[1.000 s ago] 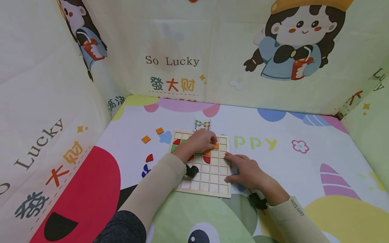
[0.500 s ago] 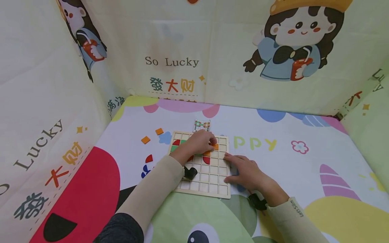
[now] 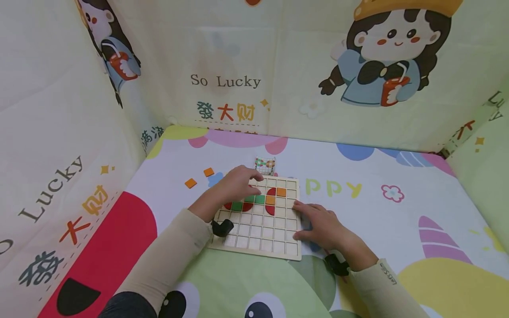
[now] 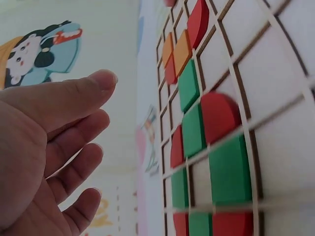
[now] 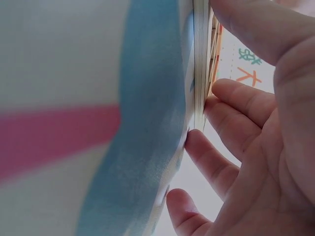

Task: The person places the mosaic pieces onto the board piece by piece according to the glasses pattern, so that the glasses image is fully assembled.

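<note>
Two-handed: hovering over the upper left of a gridded board (image 3: 267, 232) at lower centre frame with the left hand (image 3: 233, 184) relaxed and holding nothing; touching that board's right edge with the right hand (image 3: 325, 224) spread, not clasping.

A screened booth (image 3: 226, 39) is indicated by cartoon-printed hangings (image 3: 294, 70), by which a colourfully patterned bench (image 3: 358, 221) is enclosed on three sides.

Beige sleeves (image 3: 165, 251), 2 black cameras (image 3: 223, 228)
</note>
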`<state>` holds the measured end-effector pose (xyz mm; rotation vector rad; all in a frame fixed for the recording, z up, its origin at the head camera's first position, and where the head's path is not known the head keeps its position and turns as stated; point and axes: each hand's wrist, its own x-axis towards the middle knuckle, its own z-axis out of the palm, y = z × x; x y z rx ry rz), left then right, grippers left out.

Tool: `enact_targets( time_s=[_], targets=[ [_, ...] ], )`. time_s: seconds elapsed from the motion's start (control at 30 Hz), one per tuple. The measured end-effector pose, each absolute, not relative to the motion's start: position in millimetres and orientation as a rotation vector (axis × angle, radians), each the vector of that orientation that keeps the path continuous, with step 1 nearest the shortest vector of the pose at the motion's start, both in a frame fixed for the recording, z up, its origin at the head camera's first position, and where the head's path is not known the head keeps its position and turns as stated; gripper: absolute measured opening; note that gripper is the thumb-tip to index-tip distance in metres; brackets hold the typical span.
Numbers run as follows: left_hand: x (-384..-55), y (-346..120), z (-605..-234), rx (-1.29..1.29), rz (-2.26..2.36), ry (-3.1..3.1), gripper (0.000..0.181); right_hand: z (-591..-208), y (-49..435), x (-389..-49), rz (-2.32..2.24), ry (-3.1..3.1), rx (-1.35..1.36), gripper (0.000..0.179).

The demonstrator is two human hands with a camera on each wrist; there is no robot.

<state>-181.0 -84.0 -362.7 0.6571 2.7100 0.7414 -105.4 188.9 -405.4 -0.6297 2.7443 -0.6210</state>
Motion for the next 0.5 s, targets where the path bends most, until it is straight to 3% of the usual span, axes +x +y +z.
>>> enact_targets(
  time_s=[0.5],
  targets=[
    [-145,-178,-366,0.289,0.812,2.814,0.043,-405,189,-106,-0.608,2.739,-0.629,0.079]
  ],
)
